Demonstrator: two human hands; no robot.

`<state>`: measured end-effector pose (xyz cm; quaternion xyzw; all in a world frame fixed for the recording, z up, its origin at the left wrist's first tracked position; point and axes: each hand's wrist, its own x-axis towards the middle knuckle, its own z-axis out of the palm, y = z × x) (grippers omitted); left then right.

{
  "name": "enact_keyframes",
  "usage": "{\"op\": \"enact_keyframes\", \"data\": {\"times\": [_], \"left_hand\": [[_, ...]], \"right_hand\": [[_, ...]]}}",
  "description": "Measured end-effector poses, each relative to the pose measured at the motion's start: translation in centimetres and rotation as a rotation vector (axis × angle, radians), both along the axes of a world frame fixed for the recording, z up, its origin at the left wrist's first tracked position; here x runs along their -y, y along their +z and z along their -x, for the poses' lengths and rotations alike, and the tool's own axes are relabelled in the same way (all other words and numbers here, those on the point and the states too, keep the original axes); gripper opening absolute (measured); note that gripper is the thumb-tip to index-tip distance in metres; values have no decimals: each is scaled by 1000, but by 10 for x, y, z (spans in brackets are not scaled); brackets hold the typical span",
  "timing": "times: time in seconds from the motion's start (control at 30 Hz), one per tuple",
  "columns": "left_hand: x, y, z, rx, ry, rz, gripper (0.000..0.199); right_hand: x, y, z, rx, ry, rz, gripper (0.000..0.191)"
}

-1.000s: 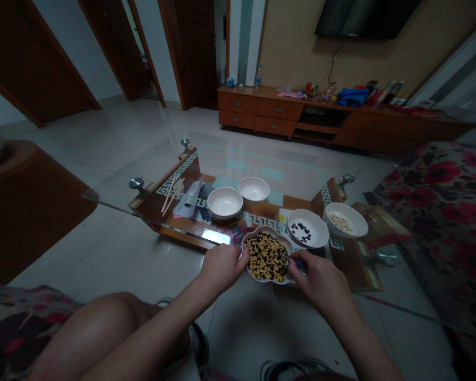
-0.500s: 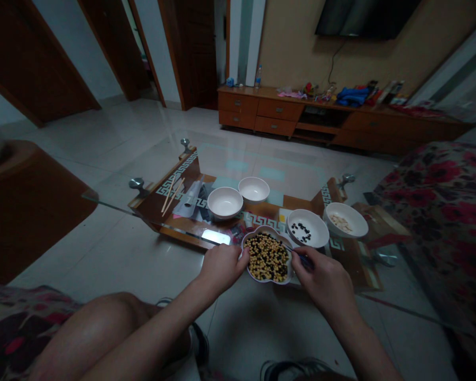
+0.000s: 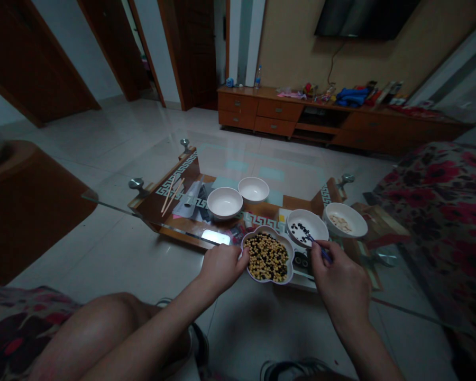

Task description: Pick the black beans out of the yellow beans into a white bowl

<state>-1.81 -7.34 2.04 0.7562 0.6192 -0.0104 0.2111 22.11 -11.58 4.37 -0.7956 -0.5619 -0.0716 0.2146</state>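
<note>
My left hand (image 3: 222, 269) grips the rim of a scalloped white bowl (image 3: 275, 237), which is heaped with mixed yellow soybeans and black beans (image 3: 266, 257). My right hand (image 3: 340, 278) pinches thin dark-blue chopsticks (image 3: 320, 248). Their tips reach into a round white bowl (image 3: 307, 212) holding scattered black beans (image 3: 302, 230). Whether the tips hold a bean is too small to tell. Farther right stands a white bowl (image 3: 347, 209) with pale pieces (image 3: 340, 223), apart from both hands.
Two white bowls (image 3: 224, 207) (image 3: 253, 194) stand farther back on the glass-topped table (image 3: 111, 203). Wooden chopsticks (image 3: 172, 196) and a lit phone (image 3: 216, 237) lie on its wooden lower shelf. A floral sofa (image 3: 440, 211) lies to the right; my knee is at lower left.
My right hand has moved right and away from the scalloped bowl, bringing the chopstick tips over the black-bean bowl. My left hand has stayed on the rim.
</note>
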Motion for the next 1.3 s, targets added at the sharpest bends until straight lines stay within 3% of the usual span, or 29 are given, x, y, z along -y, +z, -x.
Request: {"op": "enact_keyframes", "data": {"times": [1.0, 1.13, 1.3], "left_hand": [[0, 0, 0, -1, -6, -4, 62], [0, 1, 0, 6, -7, 11, 63], [0, 2, 0, 0, -8, 31, 63]], "right_hand": [[-1, 3, 2, -32, -31, 106, 31], [-1, -2, 1, -33, 45, 74, 34], [-2, -11, 3, -85, 287, 86, 37]]}}
